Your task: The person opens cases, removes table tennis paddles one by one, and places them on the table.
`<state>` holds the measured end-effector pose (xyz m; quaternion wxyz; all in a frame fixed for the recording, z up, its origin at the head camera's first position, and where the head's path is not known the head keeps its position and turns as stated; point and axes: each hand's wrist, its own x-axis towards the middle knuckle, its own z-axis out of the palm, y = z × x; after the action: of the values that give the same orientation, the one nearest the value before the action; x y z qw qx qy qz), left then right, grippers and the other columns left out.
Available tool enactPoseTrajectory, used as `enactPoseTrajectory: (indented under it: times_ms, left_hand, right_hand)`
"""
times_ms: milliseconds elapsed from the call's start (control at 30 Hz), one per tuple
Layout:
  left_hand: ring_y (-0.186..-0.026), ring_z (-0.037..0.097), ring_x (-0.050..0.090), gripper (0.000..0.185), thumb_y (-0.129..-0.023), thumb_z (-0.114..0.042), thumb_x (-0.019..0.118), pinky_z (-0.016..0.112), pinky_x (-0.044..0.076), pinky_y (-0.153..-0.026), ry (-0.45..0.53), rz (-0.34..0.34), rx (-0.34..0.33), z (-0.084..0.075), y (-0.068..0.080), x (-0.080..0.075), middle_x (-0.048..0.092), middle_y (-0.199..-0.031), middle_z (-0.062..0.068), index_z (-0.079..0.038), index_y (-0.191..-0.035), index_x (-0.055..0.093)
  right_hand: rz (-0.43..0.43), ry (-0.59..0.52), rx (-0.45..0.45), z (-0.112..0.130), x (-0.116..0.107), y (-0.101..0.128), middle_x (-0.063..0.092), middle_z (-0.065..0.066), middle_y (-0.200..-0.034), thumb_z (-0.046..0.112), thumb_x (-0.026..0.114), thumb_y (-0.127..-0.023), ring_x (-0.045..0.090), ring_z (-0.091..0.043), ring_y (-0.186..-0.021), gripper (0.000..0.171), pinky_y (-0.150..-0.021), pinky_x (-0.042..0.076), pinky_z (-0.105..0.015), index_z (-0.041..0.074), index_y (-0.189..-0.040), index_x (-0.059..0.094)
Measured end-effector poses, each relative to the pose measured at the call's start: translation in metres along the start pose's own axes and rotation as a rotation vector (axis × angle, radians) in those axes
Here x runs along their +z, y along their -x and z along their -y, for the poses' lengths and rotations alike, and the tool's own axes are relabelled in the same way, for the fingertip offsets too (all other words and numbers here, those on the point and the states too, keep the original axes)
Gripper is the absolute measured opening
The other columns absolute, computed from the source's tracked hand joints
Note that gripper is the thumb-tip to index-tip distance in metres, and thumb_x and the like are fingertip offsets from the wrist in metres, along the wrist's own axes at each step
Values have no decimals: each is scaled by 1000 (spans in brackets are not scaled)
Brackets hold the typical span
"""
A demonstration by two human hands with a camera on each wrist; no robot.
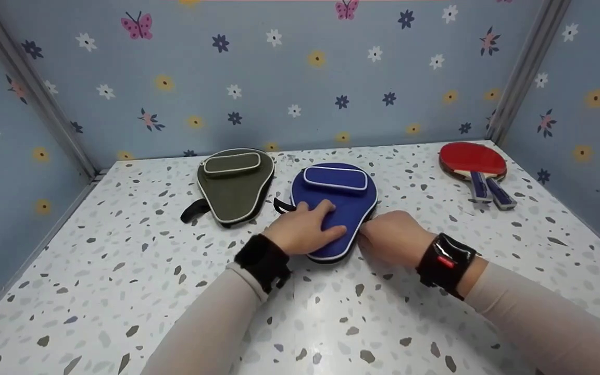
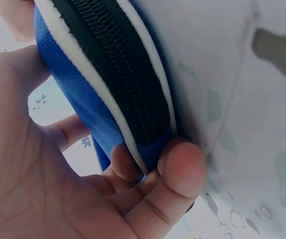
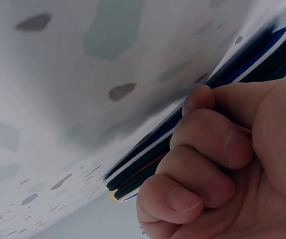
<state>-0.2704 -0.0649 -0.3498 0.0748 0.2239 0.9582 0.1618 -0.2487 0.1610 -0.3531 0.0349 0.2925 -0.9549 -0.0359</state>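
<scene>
A blue table tennis paddle case (image 1: 342, 207) with white piping and a small front pocket lies in front of me, its narrow end towards me. My left hand (image 1: 304, 229) holds its left side, thumb and forefinger spread on the cover. In the left wrist view, other fingers curl against the edge by the end of the black zipper (image 2: 120, 64). At the case's right edge, my right hand (image 1: 394, 237) has its fingers curled and pinches at the zipper seam; the pull itself is hidden. Part of the seam is parted beside those fingers in the right wrist view.
An olive-green paddle case (image 1: 237, 190) with a black strap (image 1: 195, 210) lies to the left. Two overlapping table tennis paddles, the upper paddle (image 1: 472, 158) showing red rubber, lie at the back right. Flower-patterned panels (image 1: 279, 73) enclose the speckled table (image 1: 138, 271).
</scene>
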Motion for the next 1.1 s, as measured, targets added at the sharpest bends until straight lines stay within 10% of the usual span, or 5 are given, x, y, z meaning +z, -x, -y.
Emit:
enactPoseTrajectory:
  times_ms: [833,1100]
  left_hand:
    - [-139,38,60,74,-113,-57,55,52,49,-115,49,31,14,-22,3,0,58,-154,26,-10,-169,42]
    - [-135,36,63,68,-111,-52,64,49,49,-114,-121,-44,132,-23,4,-4,65,-149,21,-9,-163,54]
  right_hand:
    - [24,-39,51,-12,-5,11,57,0,-64,18,66,-105,57,-23,-57,28,-60,54,-51,13,-77,65]
    - [33,-39,59,-18,-6,12,56,0,-63,15,65,-102,56,-23,-57,28,-59,54,-51,13,-74,64]
